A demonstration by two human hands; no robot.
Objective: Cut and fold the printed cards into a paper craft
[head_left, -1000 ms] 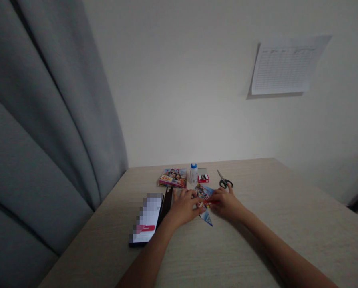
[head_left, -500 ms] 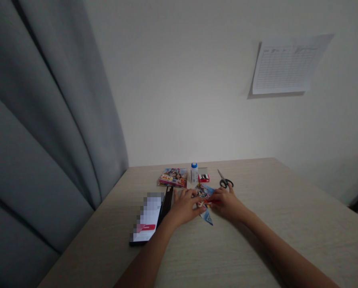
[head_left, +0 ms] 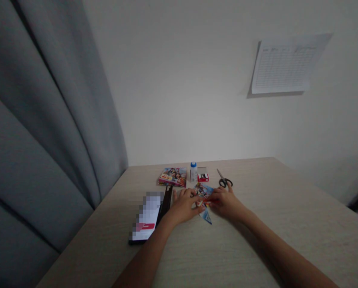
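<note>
Both my hands rest on a piece of colourful printed paper (head_left: 205,192) lying on the light wooden table (head_left: 257,224). My left hand (head_left: 183,206) presses on its left side with the fingers curled and the thumb pinching the paper's edge. On the paper's right side, my right hand (head_left: 225,203) has its fingers curled and pinched on the paper. A blue pointed corner of the paper sticks out below between the hands.
A phone (head_left: 147,216) with a lit screen and a dark ruler (head_left: 167,202) lie left of my hands. Behind them are a stack of colourful paper (head_left: 173,177), a small glue bottle (head_left: 193,172), a red box (head_left: 203,177) and scissors (head_left: 225,181). A grey curtain (head_left: 47,120) hangs at left.
</note>
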